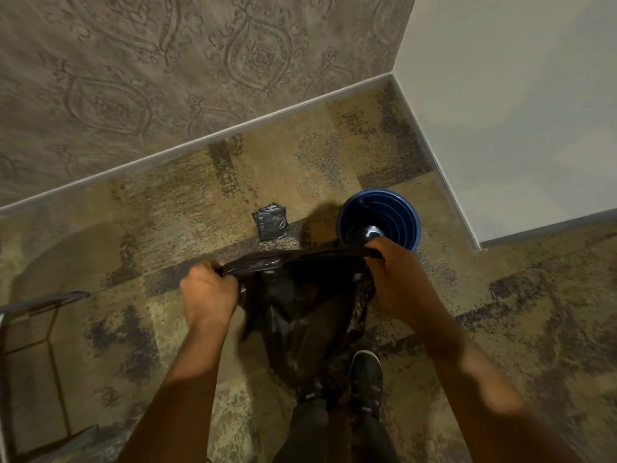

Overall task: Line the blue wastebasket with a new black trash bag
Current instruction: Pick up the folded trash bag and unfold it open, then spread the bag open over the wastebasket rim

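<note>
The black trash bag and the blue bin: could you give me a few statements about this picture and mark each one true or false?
1. Both hands hold the black trash bag by its top edge. True: the left hand and right hand each have a grip on it.
2. The bag already lines the blue bin. False: the bag hangs outside the bin, in front of the person.
3. The bin lies tipped on its side. False: it stands upright on the carpet.
4. A small folded dark packet lies on the carpet left of the bin. True.
5. The bin stands near the corner of a pale wall. True.
</note>
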